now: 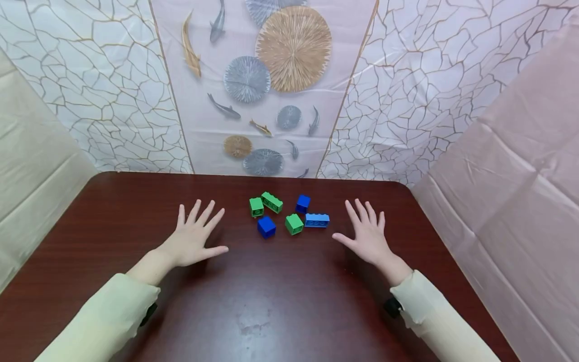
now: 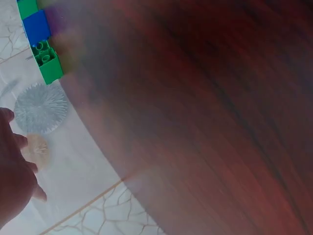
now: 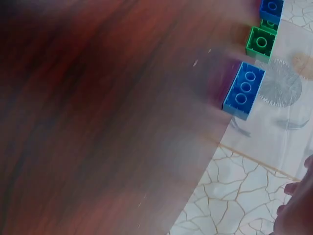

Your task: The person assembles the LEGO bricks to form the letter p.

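A loose group of toy building bricks lies at the far middle of the table. On its left are a short green brick [image 1: 256,206], a long green brick [image 1: 272,202] and a dark blue brick [image 1: 266,227]. To the right sit another green brick [image 1: 294,224], a second dark blue brick [image 1: 303,203] and a long lighter blue brick [image 1: 316,220], its hollow underside showing in the right wrist view. My left hand [image 1: 192,240] is left of the bricks, fingers spread, holding nothing. My right hand [image 1: 368,237], also spread and without anything in it, is right of the long blue brick.
The dark reddish-brown table [image 1: 253,281] has rounded far corners. Behind it hangs a patterned cloth [image 1: 203,130] with fish and round motifs. A plain pale cloth [image 1: 511,166] rises along the right side, and another [image 1: 36,166] along the left.
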`<state>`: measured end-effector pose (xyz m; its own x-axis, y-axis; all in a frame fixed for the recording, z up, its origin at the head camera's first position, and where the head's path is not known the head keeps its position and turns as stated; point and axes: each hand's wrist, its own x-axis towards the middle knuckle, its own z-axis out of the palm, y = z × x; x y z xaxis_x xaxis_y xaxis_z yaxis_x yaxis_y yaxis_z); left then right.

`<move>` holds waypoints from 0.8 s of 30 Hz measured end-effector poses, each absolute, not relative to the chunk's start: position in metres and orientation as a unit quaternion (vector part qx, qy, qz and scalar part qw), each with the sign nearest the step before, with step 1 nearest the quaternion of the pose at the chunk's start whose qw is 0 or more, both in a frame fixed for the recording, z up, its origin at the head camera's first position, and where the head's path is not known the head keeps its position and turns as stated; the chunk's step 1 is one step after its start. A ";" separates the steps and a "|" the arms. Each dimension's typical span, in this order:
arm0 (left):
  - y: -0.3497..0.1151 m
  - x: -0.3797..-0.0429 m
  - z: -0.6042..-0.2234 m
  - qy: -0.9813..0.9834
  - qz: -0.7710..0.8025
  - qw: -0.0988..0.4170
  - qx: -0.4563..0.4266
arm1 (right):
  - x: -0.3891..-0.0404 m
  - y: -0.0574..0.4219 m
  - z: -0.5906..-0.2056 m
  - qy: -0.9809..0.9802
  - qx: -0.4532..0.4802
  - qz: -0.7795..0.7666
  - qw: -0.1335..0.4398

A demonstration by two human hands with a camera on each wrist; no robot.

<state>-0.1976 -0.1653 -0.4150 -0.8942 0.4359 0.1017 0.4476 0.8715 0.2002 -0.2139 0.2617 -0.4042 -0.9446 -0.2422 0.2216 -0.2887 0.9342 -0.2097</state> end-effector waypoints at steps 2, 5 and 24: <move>-0.161 -0.204 -0.414 -0.968 -0.143 0.005 -0.205 | -0.218 0.256 -0.403 -0.976 0.130 0.147 0.100; -0.151 -0.216 -0.411 -0.968 -0.189 -0.016 -0.164 | -0.224 0.245 -0.401 -0.970 0.117 0.192 0.095; -0.078 -0.269 -0.412 -0.937 -0.339 -0.087 -0.005 | -0.245 0.170 -0.407 -0.931 0.038 0.362 0.021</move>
<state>-0.2691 -0.0782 -0.4118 -0.9847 0.0682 -0.1603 -0.0500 0.7708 0.6352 -0.2446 0.1698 -0.4068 -0.9963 -0.0548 0.0668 -0.0855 0.7349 -0.6728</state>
